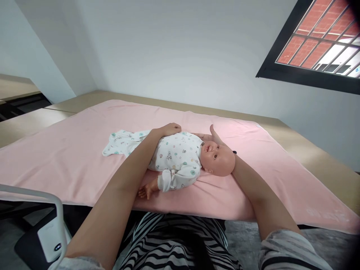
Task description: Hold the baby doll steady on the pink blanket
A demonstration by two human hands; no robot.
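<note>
A baby doll (pixel 216 157) in a white patterned sleepsuit (pixel 177 153) lies on its back across a pink blanket (pixel 70 150), head toward the right. My left hand (pixel 168 129) reaches over the doll's body and rests on its far side, fingers curled on the sleepsuit. My right hand (pixel 214 135) is slid under the doll's head and neck, mostly hidden, with only the thumb and a bit of palm showing behind the head. The doll's bare hand (pixel 144 191) sticks out toward me from its sleeve.
The pink blanket covers a light wooden table (pixel 317 150) set against a white wall. A white and black device with a rail (pixel 47 228) stands at the lower left near the table edge. A barred window (pixel 323 41) is at the upper right.
</note>
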